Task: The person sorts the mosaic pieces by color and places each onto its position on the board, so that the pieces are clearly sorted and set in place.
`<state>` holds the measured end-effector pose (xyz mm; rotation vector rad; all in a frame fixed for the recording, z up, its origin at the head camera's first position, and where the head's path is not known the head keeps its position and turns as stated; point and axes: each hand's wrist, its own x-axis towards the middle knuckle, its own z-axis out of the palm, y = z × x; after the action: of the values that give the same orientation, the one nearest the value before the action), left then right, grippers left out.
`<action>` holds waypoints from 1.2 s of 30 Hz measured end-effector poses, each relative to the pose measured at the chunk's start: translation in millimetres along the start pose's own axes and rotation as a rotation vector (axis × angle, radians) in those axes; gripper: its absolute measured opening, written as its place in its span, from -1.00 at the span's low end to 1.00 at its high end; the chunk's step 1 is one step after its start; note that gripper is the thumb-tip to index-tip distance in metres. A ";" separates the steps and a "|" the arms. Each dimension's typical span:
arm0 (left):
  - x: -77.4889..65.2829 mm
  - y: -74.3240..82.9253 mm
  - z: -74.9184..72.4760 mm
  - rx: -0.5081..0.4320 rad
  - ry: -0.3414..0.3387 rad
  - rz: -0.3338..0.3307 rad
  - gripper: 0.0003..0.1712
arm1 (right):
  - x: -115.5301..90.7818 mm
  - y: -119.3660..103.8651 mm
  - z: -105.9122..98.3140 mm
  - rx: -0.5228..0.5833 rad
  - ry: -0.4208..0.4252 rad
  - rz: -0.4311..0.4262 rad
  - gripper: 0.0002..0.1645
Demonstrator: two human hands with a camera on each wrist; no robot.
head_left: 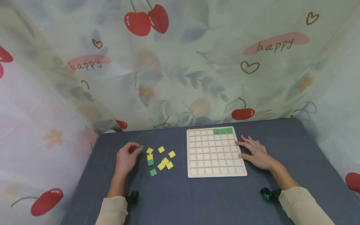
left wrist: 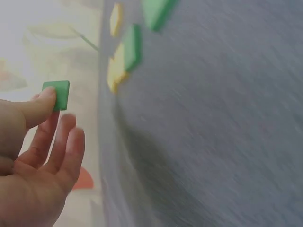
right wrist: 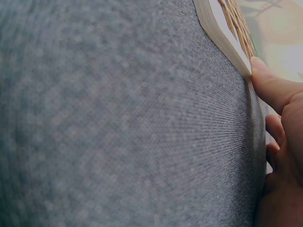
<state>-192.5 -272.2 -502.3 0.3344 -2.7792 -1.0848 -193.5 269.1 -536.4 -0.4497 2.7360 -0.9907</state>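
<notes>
Between thumb and fingertips, my left hand [head_left: 127, 158] pinches a small green square tile [left wrist: 61, 95], held up off the table in the left wrist view. Loose yellow tiles [head_left: 161, 149] and green tiles [head_left: 153, 172] lie just to its right. A pale wooden grid board [head_left: 217, 176] lies flat right of the table's middle, with three green tiles [head_left: 223, 131] side by side in its far row at the right end. My right hand [head_left: 257, 153] rests by the board's right edge, fingers spread, its thumb and a fingertip touching the rim.
A dark grey cloth covers the table [head_left: 168, 200]. Behind it hangs a printed curtain [head_left: 180, 78] with cherries and lettering, and pale cloth also hangs at both sides. Black bands with small devices [head_left: 270, 194] sit on both wrists.
</notes>
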 end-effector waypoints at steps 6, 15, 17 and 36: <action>3.5 22.6 0.5 -0.088 -0.022 0.008 -0.77 | 0.6 1.4 2.1 0.004 0.001 -0.004 -0.24; 8.9 59.0 15.1 -0.190 -0.061 0.105 -0.77 | -0.8 0.5 1.0 0.002 0.007 -0.004 -0.25; 10.7 67.0 21.1 -0.216 -0.073 0.121 -0.79 | -1.1 0.6 0.4 0.004 0.007 -0.004 -0.25; 20.7 140.3 103.0 -0.337 -0.218 0.190 -0.78 | 0.0 4.7 0.9 -0.003 0.007 -0.001 -0.25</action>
<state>-255.8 -110.2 -480.9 -0.0899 -2.6626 -1.5851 -194.2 272.0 -540.1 -0.4491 2.7439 -0.9897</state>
